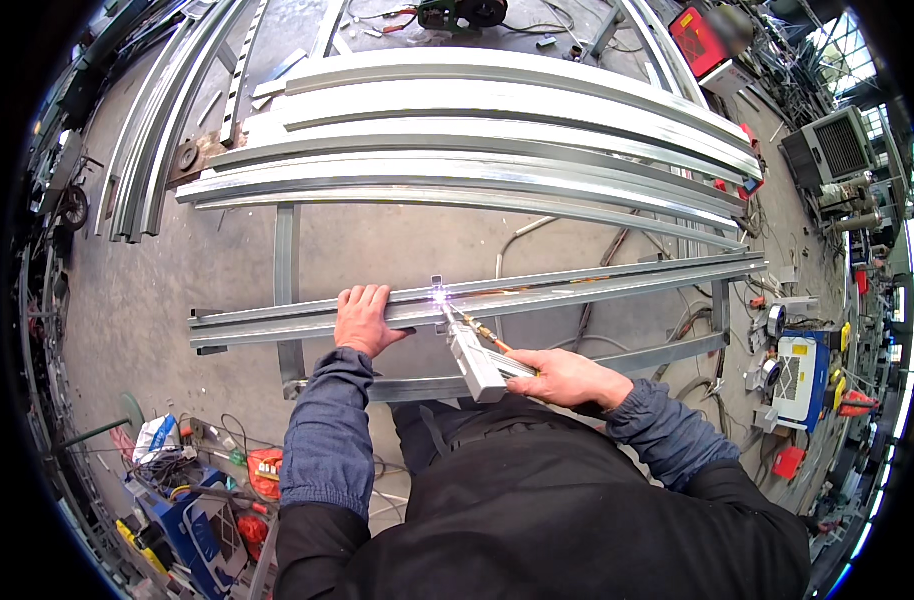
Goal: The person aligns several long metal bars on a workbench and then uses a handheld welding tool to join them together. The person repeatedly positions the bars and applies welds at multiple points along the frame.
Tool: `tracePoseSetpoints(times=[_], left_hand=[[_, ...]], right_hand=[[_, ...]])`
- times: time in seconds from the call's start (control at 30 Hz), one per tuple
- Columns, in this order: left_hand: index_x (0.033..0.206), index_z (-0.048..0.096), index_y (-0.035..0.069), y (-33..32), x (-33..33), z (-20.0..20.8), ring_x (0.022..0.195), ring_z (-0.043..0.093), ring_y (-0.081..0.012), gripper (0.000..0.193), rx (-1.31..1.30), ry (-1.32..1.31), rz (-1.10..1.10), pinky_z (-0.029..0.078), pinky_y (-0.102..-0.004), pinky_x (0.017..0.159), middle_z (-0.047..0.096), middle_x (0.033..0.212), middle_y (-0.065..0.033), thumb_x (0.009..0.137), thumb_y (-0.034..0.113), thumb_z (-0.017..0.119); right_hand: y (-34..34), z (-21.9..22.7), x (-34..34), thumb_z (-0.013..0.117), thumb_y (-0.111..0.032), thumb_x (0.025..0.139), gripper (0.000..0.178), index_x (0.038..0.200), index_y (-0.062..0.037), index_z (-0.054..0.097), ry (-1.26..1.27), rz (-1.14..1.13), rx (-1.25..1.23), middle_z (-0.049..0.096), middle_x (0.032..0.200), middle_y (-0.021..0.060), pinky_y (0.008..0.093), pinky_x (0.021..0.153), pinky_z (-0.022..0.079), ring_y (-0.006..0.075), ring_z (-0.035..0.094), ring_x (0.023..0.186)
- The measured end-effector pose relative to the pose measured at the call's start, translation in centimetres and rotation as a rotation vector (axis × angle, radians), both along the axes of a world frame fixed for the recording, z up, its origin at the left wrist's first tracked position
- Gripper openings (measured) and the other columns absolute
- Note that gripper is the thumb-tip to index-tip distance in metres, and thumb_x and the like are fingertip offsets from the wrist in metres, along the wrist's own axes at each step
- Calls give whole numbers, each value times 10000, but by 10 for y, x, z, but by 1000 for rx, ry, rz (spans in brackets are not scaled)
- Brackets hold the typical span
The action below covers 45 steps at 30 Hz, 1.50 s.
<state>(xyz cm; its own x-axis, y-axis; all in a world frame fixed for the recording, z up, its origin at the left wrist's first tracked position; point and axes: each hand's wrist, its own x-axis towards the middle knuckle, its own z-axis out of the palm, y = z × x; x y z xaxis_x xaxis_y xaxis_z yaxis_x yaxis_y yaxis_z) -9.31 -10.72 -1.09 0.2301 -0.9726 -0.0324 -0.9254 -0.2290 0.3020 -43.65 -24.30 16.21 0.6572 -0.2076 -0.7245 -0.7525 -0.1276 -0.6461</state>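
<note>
Your left hand (365,322) lies across the steel rail (537,295), fingers together and thumb apart, laid over it rather than clenched. The rail rests ahead of you on the open-framed table (289,255), its long axis running left to right, right end slanting away. Just right of that hand, the nearer one, sits a bright spark (440,297). Farther right and closer to your body, your right hand (572,380) curls around the grey torch (474,365), its tip angled forward-left to the spark.

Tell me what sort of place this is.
Probably a metalworking shop: the right hand holds a torch-like tool with a bright spark at its tip; long metal channels lie side by side.
</note>
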Motion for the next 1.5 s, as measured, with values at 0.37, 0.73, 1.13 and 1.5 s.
tracePoseSetpoints(times=[0.37,0.73,1.13,1.5], left_hand=[[1267,674,116,2,3,1,1218,613,-284,829,-44,14,-7,426,-456,1131,686,1207,-60,629,527,1007],[1292,676,116,1,7,0,1194,607,-275,841,-112,65,-16,423,-445,1107,670,1182,-58,642,548,990],[1262,680,134,-3,11,-4,1180,636,-251,820,-123,20,36,429,-456,1144,674,1173,-36,592,492,990],[1301,681,154,-13,7,-3,1223,610,-243,845,11,11,30,406,-449,1174,673,1224,-19,613,540,984]], right_hand=[[14,26,-6,633,-440,1103,668,1688,-162,468,-29,-48,21,723,1417,219,417,1085,528,375,713,1258],[3,57,-44,530,-556,1163,630,1539,-51,553,-300,-559,233,707,1133,59,339,759,616,148,720,838],[-203,78,50,545,-554,1163,555,1465,-89,577,257,78,523,725,1110,99,333,713,599,171,711,804],[-272,-50,94,565,-573,1147,590,1517,-114,530,357,260,743,735,1052,103,328,666,607,183,724,752]])
